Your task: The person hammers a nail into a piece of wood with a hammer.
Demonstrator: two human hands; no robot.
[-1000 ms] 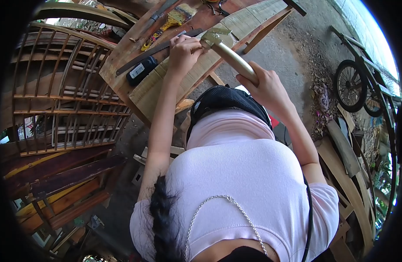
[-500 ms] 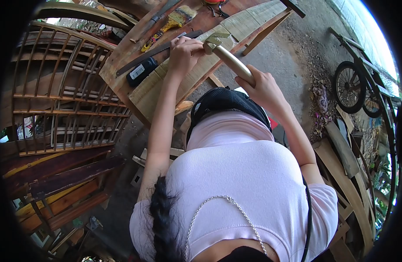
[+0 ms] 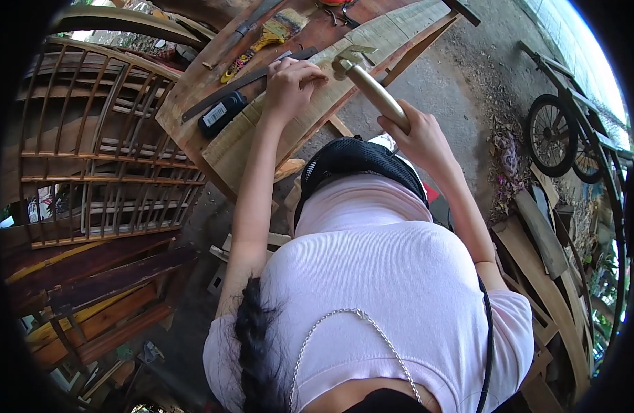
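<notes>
Wooden-handled hammer (image 3: 369, 86) tilted above pale plank (image 3: 310, 113).
</notes>
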